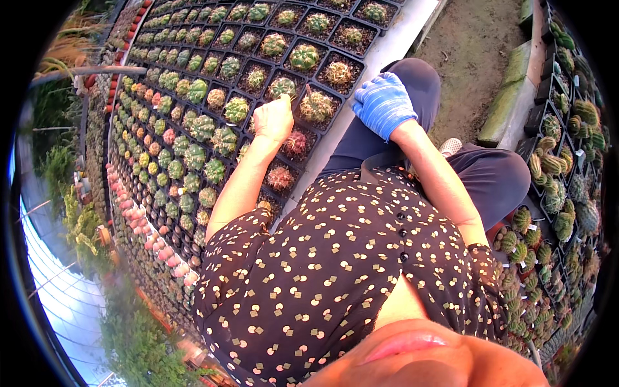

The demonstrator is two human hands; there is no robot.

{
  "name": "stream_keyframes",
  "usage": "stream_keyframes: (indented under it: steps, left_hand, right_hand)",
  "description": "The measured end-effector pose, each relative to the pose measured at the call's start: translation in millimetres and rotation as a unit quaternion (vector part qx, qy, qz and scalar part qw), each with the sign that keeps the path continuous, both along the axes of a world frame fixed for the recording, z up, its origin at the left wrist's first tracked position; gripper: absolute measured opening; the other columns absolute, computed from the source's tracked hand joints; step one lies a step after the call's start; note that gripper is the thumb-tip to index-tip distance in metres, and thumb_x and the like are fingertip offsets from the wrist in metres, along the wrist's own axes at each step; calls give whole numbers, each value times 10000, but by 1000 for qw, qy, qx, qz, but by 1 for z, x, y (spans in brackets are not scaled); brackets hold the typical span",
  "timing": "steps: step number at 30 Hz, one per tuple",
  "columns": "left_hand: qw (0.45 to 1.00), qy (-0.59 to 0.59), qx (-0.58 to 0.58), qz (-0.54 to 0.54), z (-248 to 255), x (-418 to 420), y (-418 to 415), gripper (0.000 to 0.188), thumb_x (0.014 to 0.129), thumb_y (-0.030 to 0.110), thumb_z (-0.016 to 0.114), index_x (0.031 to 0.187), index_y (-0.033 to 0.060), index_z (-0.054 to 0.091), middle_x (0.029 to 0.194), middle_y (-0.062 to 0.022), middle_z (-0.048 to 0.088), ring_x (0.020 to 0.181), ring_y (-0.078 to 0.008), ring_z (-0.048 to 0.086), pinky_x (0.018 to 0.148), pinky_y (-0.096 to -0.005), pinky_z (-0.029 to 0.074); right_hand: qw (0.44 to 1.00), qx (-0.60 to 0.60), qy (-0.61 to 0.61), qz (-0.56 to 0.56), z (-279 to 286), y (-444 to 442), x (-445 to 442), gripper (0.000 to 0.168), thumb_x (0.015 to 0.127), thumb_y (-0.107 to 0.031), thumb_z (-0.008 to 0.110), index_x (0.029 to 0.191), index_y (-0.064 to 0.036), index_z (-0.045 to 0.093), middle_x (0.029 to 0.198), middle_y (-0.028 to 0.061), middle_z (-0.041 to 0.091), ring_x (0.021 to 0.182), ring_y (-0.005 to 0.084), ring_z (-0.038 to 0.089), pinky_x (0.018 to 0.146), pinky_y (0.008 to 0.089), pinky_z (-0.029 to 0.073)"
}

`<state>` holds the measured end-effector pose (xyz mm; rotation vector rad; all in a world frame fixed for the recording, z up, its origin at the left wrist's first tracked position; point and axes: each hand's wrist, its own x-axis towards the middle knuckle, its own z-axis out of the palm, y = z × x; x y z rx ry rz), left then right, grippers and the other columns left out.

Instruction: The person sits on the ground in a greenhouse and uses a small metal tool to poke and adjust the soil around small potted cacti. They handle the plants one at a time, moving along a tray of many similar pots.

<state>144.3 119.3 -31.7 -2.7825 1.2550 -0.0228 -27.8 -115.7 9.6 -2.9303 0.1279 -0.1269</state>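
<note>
My bare left hand point(273, 116) is over the black square pots at the bed's near side. Its fingers are curled, with a fingertip touching or just beside a round green cactus point(282, 88); whether it pinches anything is hidden. A spiny, pale brown cactus point(316, 106) stands just right of this hand, and a reddish cactus point(296, 142) sits below it. In a blue knitted glove, my right hand point(385, 104) rests on my bent knee in dark trousers, fingers folded and no object showing in it.
A pale concrete ledge point(333, 128) edges the bed between the pots and my legs. Beyond my knee lies a dirt path point(466, 63) with a mossy concrete curb point(508, 96). More potted cacti point(551, 159) crowd the right side, and rows of small cacti fill the left.
</note>
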Motion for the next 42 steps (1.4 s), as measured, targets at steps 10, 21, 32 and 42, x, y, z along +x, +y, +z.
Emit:
stream_keyframes:
  steps: [10, 21, 32, 42]
  left_hand:
    - [999, -2, 25, 38, 5, -5, 29, 168, 947, 262, 603, 943, 101, 653, 785, -170, 708, 765, -390, 706, 687, -510, 549]
    - [995, 43, 56, 65, 27, 26, 50, 222, 947, 304, 598, 1085, 171, 709, 871, -158, 730, 851, -384, 706, 765, -505, 550]
    - [987, 118, 89, 69, 37, 66, 51, 270, 947, 311, 608, 1166, 212, 731, 1042, -150, 741, 1003, -348, 699, 888, -471, 539]
    - [971, 120, 192, 77, 59, 113, 33, 302, 933, 248, 565, 1174, 182, 734, 1102, -126, 742, 1056, -322, 691, 933, -455, 529]
  right_hand:
    - [999, -10, -41, -3, -3, 0, -4, 320, 959, -374, 566, 839, -151, 763, 871, 69, 738, 903, 257, 690, 936, 411, 462]
    - [999, -26, -19, -6, -1, 4, -4, 317, 965, -385, 560, 898, -163, 777, 894, 66, 739, 928, 262, 686, 967, 411, 451]
    - [999, -29, -38, -12, -9, 5, -3, 304, 952, -381, 580, 874, -158, 771, 887, 77, 731, 934, 265, 677, 982, 411, 447]
    - [999, -39, -16, -9, -4, 6, 0, 293, 947, -377, 588, 874, -159, 768, 887, 68, 732, 941, 254, 678, 991, 405, 438]
